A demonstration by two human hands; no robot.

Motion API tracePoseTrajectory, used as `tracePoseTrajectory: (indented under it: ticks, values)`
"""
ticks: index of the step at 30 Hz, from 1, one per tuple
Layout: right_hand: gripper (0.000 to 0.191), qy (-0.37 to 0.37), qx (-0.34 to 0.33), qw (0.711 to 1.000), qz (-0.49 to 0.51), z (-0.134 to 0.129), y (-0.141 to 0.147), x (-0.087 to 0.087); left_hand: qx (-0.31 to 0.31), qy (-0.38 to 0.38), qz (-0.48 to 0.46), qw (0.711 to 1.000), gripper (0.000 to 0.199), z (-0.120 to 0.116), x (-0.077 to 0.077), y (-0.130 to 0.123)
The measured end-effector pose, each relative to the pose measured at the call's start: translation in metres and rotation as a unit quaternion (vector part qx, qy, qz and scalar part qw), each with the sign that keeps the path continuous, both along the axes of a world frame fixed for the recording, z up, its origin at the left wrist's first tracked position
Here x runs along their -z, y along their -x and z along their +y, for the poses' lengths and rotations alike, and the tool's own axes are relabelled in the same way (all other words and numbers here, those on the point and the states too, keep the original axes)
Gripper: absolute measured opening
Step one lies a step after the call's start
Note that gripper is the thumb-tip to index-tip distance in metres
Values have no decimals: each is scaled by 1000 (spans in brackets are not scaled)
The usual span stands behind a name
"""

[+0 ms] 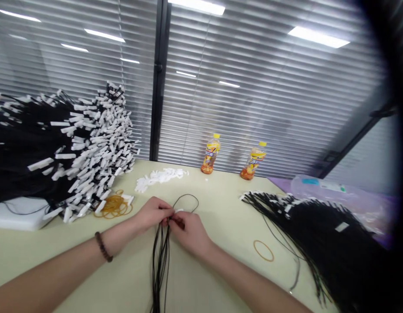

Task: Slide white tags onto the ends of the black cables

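Observation:
A bundle of thin black cables point(160, 265) hangs down toward me from between my two hands. My left hand point(155, 214) pinches the upper end of the bundle, with a dark beaded bracelet point(103, 247) on that wrist. Close against it, my right hand point(190, 230) is closed on the same end of the cables. Beyond the fingers a loop of one black cable point(195, 199) arches over the table. A bit of white point(179, 211) shows at the fingertips; the fingers hide most of what is there.
A large pile of black cables with white tags point(100, 143) rises at left, beside rubber bands point(114, 205). White pieces point(160, 176) lie farther back near two drink bottles point(210, 154) point(253, 161). More black cables point(332, 234) and a single rubber band point(263, 251) are at right.

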State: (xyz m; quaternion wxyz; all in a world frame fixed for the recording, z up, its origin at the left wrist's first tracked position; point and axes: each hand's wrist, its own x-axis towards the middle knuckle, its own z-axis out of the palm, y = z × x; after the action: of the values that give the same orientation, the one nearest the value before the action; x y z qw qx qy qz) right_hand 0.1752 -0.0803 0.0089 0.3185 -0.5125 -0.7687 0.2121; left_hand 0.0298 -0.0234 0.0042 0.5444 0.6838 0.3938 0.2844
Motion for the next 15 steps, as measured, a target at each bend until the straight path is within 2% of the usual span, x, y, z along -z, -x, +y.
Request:
tracePoseTrajectory:
  ticks: [8, 12, 15]
  values:
    - [20, 12, 0, 1000, 1, 0, -3, 2, 6, 8, -8, 1000, 27, 0, -1, 0]
    - [16, 25, 26, 999, 14, 1, -3, 5, -21, 15, -9, 1000, 26, -1, 0, -1]
    - [10, 97, 39, 993, 52, 3, -5, 3, -60, 24, -8, 998, 25, 0, 1, -1]
